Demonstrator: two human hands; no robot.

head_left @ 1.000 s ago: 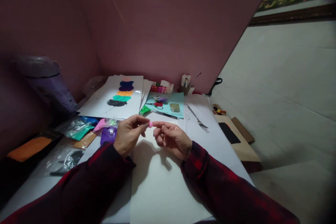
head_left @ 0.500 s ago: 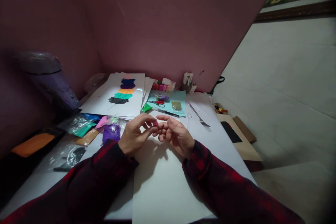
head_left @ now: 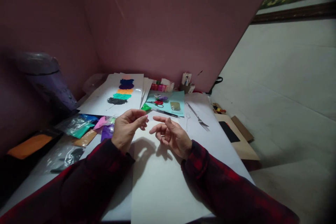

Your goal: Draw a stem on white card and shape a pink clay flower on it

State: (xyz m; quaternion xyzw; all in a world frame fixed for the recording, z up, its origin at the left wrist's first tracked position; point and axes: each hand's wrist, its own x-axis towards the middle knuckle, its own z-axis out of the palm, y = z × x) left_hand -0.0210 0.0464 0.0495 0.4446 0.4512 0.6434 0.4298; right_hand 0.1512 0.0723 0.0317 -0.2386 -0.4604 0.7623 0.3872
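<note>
- Pinching: left hand, thumb and forefinger drawn together, apparently on the small pink piece, mostly hidden.
- Right hand: fingers loosely spread, seemingly holding nothing; forefinger aimed left toward the piece, a narrow gap between.
- Nearer of the two: left hand, the piece lying at its fingertips; too small to tell its long axis.
- Pale sheet: beneath both hands, long axis running fore and aft.

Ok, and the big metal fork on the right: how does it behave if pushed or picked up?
The big fork is probably stiff, given its metallic sheen. Pushed, it would likely slide rather than roll, as it lies flat on the smooth-looking white tabletop. Its slim handle, low to the surface, may be fiddly to pinch.
</note>
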